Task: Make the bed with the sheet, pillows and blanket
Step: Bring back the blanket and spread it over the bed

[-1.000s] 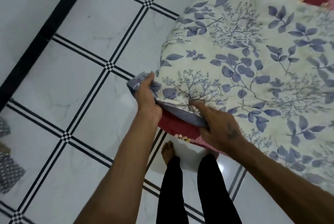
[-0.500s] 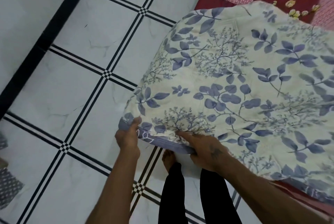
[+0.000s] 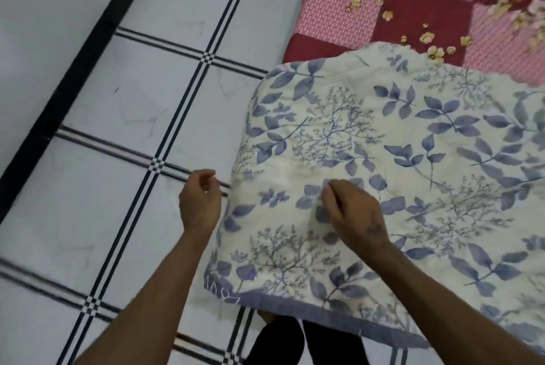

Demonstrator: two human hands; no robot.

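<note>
Now both hands — left hand (image 3: 200, 202), right hand (image 3: 352, 213) — hover loosely over blanket (image 3: 383, 176).

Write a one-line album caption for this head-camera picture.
Both hands, left and right, hover loosely above a leaf-print blanket spread over the red patchwork sheet.

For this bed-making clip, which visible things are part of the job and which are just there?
Job: floral blanket; red patchwork sheet; left hand; right hand.
Just there: tiled floor; black skirting strip.
</note>
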